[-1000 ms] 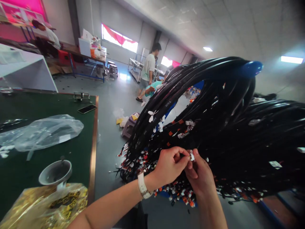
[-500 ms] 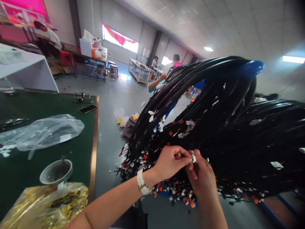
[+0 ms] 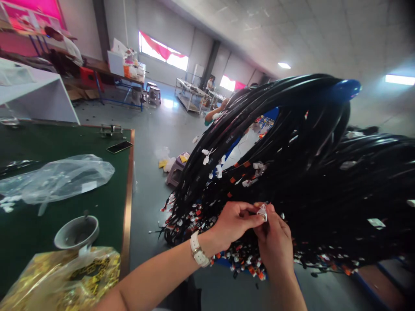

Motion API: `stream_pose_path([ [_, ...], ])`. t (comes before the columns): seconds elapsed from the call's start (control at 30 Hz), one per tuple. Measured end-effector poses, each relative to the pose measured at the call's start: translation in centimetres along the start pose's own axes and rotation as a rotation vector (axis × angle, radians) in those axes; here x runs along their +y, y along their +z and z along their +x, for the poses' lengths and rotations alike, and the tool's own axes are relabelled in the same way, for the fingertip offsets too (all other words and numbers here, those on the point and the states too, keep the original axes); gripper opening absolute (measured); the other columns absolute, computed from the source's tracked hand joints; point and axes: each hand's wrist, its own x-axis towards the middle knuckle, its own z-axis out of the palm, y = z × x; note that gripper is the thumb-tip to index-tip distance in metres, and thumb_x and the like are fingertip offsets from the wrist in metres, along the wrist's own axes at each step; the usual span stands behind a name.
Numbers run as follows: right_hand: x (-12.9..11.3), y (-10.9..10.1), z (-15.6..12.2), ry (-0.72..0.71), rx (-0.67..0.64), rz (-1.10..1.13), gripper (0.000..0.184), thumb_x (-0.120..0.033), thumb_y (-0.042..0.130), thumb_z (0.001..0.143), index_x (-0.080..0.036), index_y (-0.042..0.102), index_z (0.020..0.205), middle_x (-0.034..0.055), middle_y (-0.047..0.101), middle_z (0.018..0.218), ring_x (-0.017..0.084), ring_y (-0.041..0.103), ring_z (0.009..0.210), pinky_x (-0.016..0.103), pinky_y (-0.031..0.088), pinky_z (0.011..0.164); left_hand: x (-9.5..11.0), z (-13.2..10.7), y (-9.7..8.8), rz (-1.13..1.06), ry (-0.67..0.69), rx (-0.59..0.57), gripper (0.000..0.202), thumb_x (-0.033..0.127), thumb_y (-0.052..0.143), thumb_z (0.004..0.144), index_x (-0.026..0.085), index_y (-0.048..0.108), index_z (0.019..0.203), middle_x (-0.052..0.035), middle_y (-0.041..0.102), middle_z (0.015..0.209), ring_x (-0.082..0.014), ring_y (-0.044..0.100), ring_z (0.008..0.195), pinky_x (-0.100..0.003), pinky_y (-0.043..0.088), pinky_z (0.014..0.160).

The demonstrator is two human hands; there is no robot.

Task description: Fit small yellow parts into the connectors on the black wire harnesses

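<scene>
A thick bundle of black cables point(image 3: 292, 142) hangs over a blue rack arm point(image 3: 346, 88), its ends carrying several white and orange connectors. My left hand point(image 3: 233, 224), with a white watch on its wrist, and my right hand point(image 3: 274, 242) meet in front of the cable ends. Both pinch one small white connector point(image 3: 262, 212) between their fingertips. The cable attached to it runs back into the dark bundle.
A green table point(image 3: 106, 203) on my left holds a clear plastic bag point(image 3: 58, 177), a grey bowl point(image 3: 76, 231), a gold bag of small parts point(image 3: 65, 276) and a phone point(image 3: 119, 147). A small stool point(image 3: 177, 168) stands on the floor. People work at tables farther back.
My hands have stayed on the white connector and shifted it slightly between the fingertips. A person standing in the background has moved out of sight behind the cables.
</scene>
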Motion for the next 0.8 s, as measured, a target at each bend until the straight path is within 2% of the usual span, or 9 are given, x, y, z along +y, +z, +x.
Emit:
stream_pose_path([
  [0.07, 0.5, -0.3, 0.2, 0.001, 0.013, 0.020, 0.042, -0.058, 0.084, 0.052, -0.021, 0.076, 0.070, 0.0034, 0.071, 0.077, 0.015, 0.063, 0.070, 0.022, 0.053, 0.057, -0.5, 0.0, 0.4, 0.015, 0.030, 0.021, 0.028, 0.031, 0.079, 0.063, 0.012, 0.070, 0.081, 0.0009, 0.061, 0.071, -0.0089, 0.049, 0.065, -0.024, 0.038, 0.065],
  [0.3, 1.6, -1.0, 0.5, -0.038, -0.019, -0.027, 0.041, -0.057, 0.082, 0.059, -0.021, 0.077, 0.079, 0.0016, 0.070, 0.076, 0.014, 0.063, 0.070, 0.020, 0.050, 0.055, -1.5, 0.1, 0.6, 0.081, 0.079, 0.088, 0.016, 0.028, 0.073, 0.068, 0.014, 0.067, 0.075, 0.0061, 0.046, 0.055, -0.0069, 0.034, 0.052, -0.024, 0.025, 0.053],
  [0.43, 1.7, -1.3, 0.5, -0.035, -0.023, -0.080, 0.043, -0.058, 0.079, 0.063, -0.019, 0.076, 0.079, 0.0002, 0.064, 0.068, 0.012, 0.059, 0.064, 0.017, 0.044, 0.048, -1.6, 0.4, -0.2, 0.132, 0.045, 0.028, 0.023, 0.031, 0.077, 0.066, 0.014, 0.069, 0.077, 0.0048, 0.051, 0.057, -0.0067, 0.036, 0.053, -0.023, 0.025, 0.053],
  [0.5, 1.7, -1.9, 0.8, -0.048, -0.060, -0.157, 0.043, -0.058, 0.076, 0.067, -0.019, 0.075, 0.083, -0.0025, 0.057, 0.059, 0.008, 0.051, 0.053, 0.016, 0.037, 0.042, -1.4, 0.5, -0.9, 0.132, -0.008, -0.017, 0.028, 0.033, 0.081, 0.063, 0.014, 0.069, 0.080, 0.0041, 0.053, 0.059, -0.0060, 0.037, 0.053, -0.022, 0.025, 0.050],
  [0.57, 1.7, -2.7, 1.3, -0.103, -0.085, -0.282, 0.044, -0.058, 0.073, 0.072, -0.018, 0.075, 0.089, -0.0044, 0.052, 0.054, 0.005, 0.041, 0.045, 0.016, 0.031, 0.039, -1.2, 0.7, -1.8, 0.034, -0.081, -0.034, 0.033, 0.038, 0.082, 0.063, 0.014, 0.067, 0.079, 0.0054, 0.050, 0.057, -0.0041, 0.033, 0.047, -0.021, 0.020, 0.045],
  [0.67, 1.5, -3.8, 1.9, -0.220, -0.040, -0.431, 0.045, -0.056, 0.070, 0.076, -0.018, 0.072, 0.098, -0.0043, 0.054, 0.056, 0.005, 0.039, 0.044, 0.017, 0.029, 0.038, -1.2, 1.3, -3.5, -0.218, -0.184, 0.025, 0.035, 0.041, 0.082, 0.063, 0.014, 0.062, 0.074, 0.0112, 0.033, 0.048, -0.0020, 0.018, 0.040, -0.020, 0.009, 0.040],
  [0.73, 1.3, -4.2, 2.2, -0.292, 0.011, -0.460, 0.046, -0.054, 0.071, 0.076, -0.019, 0.069, 0.106, -0.0043, 0.055, 0.058, 0.006, 0.041, 0.045, 0.017, 0.032, 0.040, -1.6, 1.9, -4.8, -0.384, -0.255, 0.098, 0.030, 0.032, 0.082, 0.065, 0.013, 0.060, 0.071, 0.0132, 0.024, 0.046, -0.0014, 0.014, 0.039, -0.018, 0.006, 0.038],
  [0.8, 1.0, -4.2, 2.1, -0.367, 0.060, -0.479, 0.049, -0.052, 0.072, 0.076, -0.021, 0.066, 0.114, -0.0044, 0.057, 0.061, 0.006, 0.043, 0.046, 0.018, 0.034, 0.041, -2.3, 2.4, -6.1, -0.508, -0.325, 0.162, 0.021, 0.022, 0.077, 0.071, 0.012, 0.059, 0.071, 0.0128, 0.024, 0.046, -0.0008, 0.015, 0.038, -0.016, 0.006, 0.037],
])
